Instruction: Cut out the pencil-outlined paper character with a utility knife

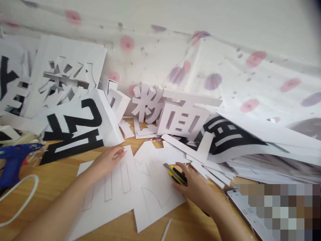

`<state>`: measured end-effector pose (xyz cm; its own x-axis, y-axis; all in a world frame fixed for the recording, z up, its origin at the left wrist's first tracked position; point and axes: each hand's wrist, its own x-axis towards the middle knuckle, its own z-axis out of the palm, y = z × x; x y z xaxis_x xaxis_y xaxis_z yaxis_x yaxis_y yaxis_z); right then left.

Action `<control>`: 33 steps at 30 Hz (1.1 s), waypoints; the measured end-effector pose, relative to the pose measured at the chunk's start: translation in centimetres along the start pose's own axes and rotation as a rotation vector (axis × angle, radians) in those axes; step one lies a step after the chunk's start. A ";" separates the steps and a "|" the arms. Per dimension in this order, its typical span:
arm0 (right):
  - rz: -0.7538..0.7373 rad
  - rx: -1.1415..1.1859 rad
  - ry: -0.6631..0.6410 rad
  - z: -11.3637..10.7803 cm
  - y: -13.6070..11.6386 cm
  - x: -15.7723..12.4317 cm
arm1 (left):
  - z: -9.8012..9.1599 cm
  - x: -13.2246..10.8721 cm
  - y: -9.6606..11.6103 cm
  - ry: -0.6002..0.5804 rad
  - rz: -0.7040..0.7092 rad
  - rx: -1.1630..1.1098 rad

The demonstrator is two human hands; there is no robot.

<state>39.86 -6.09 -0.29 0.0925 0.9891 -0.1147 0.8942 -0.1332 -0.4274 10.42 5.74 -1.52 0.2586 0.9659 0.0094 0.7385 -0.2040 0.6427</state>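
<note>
A white foam sheet (140, 187) with pencilled outlines lies on the wooden table (52, 170) in front of me. My left hand (106, 161) rests flat on the sheet's upper left part, fingers stretched out. My right hand (194, 185) is closed around a yellow and black utility knife (175, 174), whose blade tip touches the sheet near its right side. Cut-out white block characters (173, 110) stand upright just behind the sheet.
A blue glue gun (15, 160) with a white cable (22, 197) lies at the left. Foam boards with black characters (75, 130) and cut-out boards (65, 80) lean at the back left. Stacked sheets (250, 150) pile up at the right. A floral cloth (213, 60) hangs behind.
</note>
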 end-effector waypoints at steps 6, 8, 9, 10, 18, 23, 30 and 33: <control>0.007 0.091 -0.053 -0.6 -0.1 -0.3 | -2.7 0.5 -0.7 -0.035 -0.256 -0.320; 0.027 0.128 -0.080 -0.6 -0.4 -0.4 | -2.7 0.5 -1.0 -0.012 -0.235 -0.268; 0.030 0.145 -0.105 -0.6 -0.6 -0.5 | -2.5 0.5 -1.2 -0.011 -0.213 -0.225; 0.016 0.165 -0.151 -0.7 -0.8 -0.7 | -2.3 0.6 -1.4 -0.013 -0.190 -0.183; 0.000 0.705 -0.903 -0.7 -1.0 -1.4 | -1.8 1.1 -2.9 0.010 -0.164 -0.092; -0.019 0.682 -0.754 -0.7 -0.2 -0.7 | -2.3 0.4 -1.8 -0.042 -0.168 -0.089; -0.034 0.658 -0.534 -1.0 1.3 0.3 | -3.2 -0.2 -1.0 -0.045 -0.269 -0.095; -0.045 0.656 -0.488 -0.9 1.2 0.6 | -3.1 -0.1 -1.6 -0.086 -0.288 -0.122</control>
<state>41.40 -5.65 -0.10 -0.2737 0.8757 -0.3977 0.4405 -0.2535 -0.8612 7.33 6.49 -0.16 0.1050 0.9631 -0.2477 0.7104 0.1017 0.6964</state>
